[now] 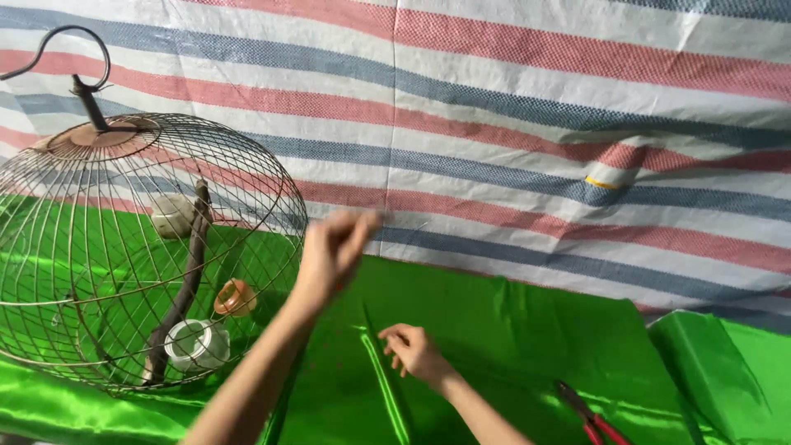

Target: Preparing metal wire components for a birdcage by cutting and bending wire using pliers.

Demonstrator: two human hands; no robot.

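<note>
— How far had the person got when you looked over?

— Hard to say. The round wire birdcage (124, 247) stood at the left on the green satin cloth (511, 330), whole as far as I could see: hook on top, a crooked branch perch (185, 280) inside, a white cup (196, 344) low down, an orange cup (235, 298) near the wires and a pale one (171, 216) higher up. Nothing looked taken apart or half fitted.

— And the hands?

— The left hand (334, 247) was raised just beside the cage, fingers pressed together as if pinching something very fine. It was blurred, so I couldn't tell what it held, if anything. The right hand (414, 350) lay low over the cloth with its fingers curled loosely, and I couldn't tell whether it gripped anything either. A thin line seemed to run near it, but that may only have been a crease in the satin.

— Any tools out?

— Red-handled pliers (589, 416) lay on the cloth at the lower right, well apart from both hands, untouched. Behind it all hung a striped tarp (535, 107).

— So, early on?

— My guess was that whatever was being done to the cage had barely shown itself yet.
</note>
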